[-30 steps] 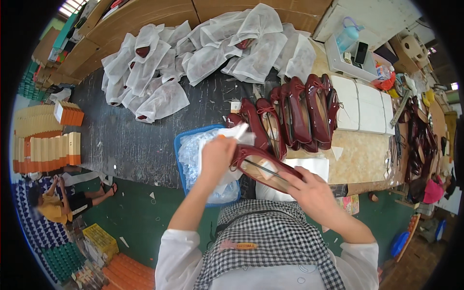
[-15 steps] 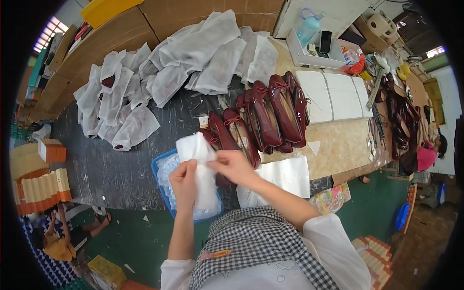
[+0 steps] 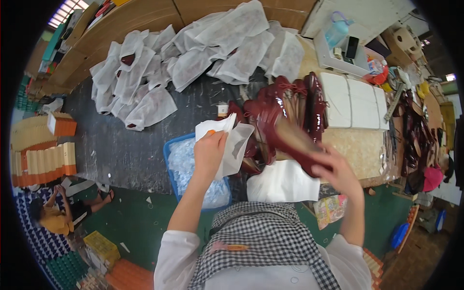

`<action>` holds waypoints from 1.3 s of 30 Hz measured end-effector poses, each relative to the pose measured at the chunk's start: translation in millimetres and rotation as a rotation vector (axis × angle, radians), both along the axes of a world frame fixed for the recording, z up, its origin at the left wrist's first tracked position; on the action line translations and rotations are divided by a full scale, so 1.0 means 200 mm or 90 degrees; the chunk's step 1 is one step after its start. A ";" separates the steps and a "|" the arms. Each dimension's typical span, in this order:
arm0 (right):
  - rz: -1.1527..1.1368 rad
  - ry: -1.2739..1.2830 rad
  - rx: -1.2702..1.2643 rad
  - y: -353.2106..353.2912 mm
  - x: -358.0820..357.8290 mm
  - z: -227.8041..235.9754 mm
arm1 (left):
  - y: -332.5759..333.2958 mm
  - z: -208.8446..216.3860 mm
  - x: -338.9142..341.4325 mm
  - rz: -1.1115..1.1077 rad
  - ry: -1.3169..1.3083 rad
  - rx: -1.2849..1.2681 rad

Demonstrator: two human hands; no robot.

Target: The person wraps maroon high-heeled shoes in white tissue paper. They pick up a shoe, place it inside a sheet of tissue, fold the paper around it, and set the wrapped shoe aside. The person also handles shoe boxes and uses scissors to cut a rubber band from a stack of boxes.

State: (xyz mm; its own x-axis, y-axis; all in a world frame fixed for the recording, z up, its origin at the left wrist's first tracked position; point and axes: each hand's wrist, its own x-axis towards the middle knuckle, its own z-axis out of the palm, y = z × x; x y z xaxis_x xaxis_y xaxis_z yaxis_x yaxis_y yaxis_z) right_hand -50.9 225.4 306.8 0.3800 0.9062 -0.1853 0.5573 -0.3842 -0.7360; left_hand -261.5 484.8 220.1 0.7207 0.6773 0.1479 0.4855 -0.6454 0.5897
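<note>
My left hand (image 3: 208, 154) is closed on a thin white cloth bag (image 3: 237, 150), whose mouth hangs partly open to the right; something small and orange shows at the thumb. Gripped at its heel end by my right hand (image 3: 342, 170), a glossy burgundy ballet flat (image 3: 296, 145) tilts with its toe up and to the left, blurred by motion. Behind it, more burgundy flats (image 3: 316, 106) with bows stand in a row. A stack of white cloth bags (image 3: 282, 183) lies at the table's near edge, below the shoe.
A blue basket (image 3: 170, 162) of crumpled clear plastic stands left of my left hand. Filled white bags (image 3: 152, 106) cover the back of the black table. Tied white bundles (image 3: 355, 101) and a white tray (image 3: 328, 58) lie at the right. A person (image 3: 53, 215) sits at lower left.
My right hand has left the white bag, moved right, and taken hold of a burgundy flat. The bag now hangs from my left hand alone, more spread. The whole view has shifted.
</note>
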 end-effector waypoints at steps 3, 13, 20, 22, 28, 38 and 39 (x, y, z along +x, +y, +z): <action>0.151 -0.077 -0.064 0.09 -0.23 0.18 | -0.10 0.07 0.00 -0.050 -0.010 -0.005; 0.123 0.521 0.285 1.12 -0.77 -0.21 | -0.04 0.43 -0.51 0.348 -0.278 -0.193; -0.049 0.087 0.124 0.67 -0.45 -0.41 | -0.06 0.19 -0.50 0.324 -0.280 -0.346; -0.101 -0.245 0.195 0.51 -0.14 -0.48 | -0.04 0.18 -0.50 0.230 -0.237 -0.315; -0.202 -0.128 0.097 0.34 0.06 -0.76 | -0.09 0.17 -0.22 0.077 -0.068 -0.108; 0.277 0.211 -0.024 0.50 -0.41 -0.24 | -0.32 0.27 -0.28 -0.034 -0.047 -0.112; 0.134 0.458 0.070 0.65 -0.50 -0.31 | -0.37 0.34 -0.31 0.018 -0.150 -0.124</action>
